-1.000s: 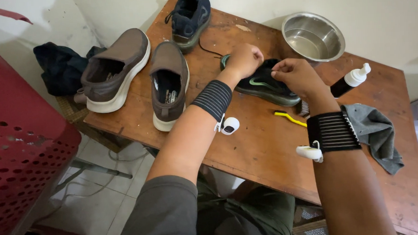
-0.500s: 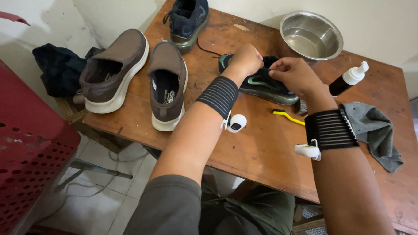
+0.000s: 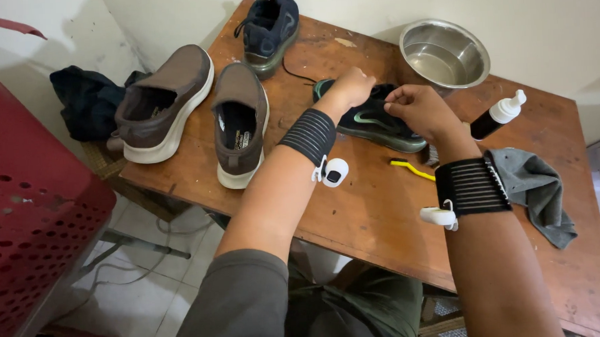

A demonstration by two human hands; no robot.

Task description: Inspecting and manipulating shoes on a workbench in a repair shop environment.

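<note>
The dark sneaker with the green sole lies on its side near the middle of the wooden table, its toe toward the steel bowl at the far edge. My left hand is closed over the heel end of that sneaker, fingers curled down onto it so it is pressed against the tabletop. My right hand sits just beside, over the upper, with thumb and forefinger pinched together on a thin dark lace that runs across to my left hand; the remaining fingers are folded in. Both wrists wear black ribbed bands, each with a small white device clipped on.

Just under my right hand, on the bare wood, lies a yellow-handled brush. Beyond my right wrist stands a small dark bottle with a white pump top, tilted, and near it a crumpled grey cloth hangs toward the table's right side.

To the left of my left forearm stand two brown slip-on shoes with white soles, side by side, openings up. At the far corner stands the matching dark sneaker, well apart from the one I hold. Off the table's left edge a dark garment is heaped, and a red perforated plastic basket fills the near left.
</note>
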